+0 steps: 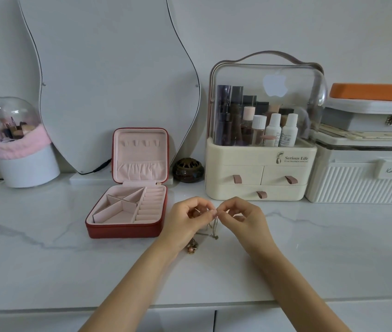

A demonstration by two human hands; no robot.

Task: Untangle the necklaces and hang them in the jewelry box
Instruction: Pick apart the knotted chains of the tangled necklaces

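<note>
Necklaces dangling between hands, left hand and right hand pinching chains

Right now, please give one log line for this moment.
left hand: pinches necklaces | right hand: pinches necklaces | jewelry box: open, hooks bare

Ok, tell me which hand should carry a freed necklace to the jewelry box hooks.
Probably left. The left hand is nearer the open jewelry box; the right hand would cross over. Both pinch the necklaces.
</note>
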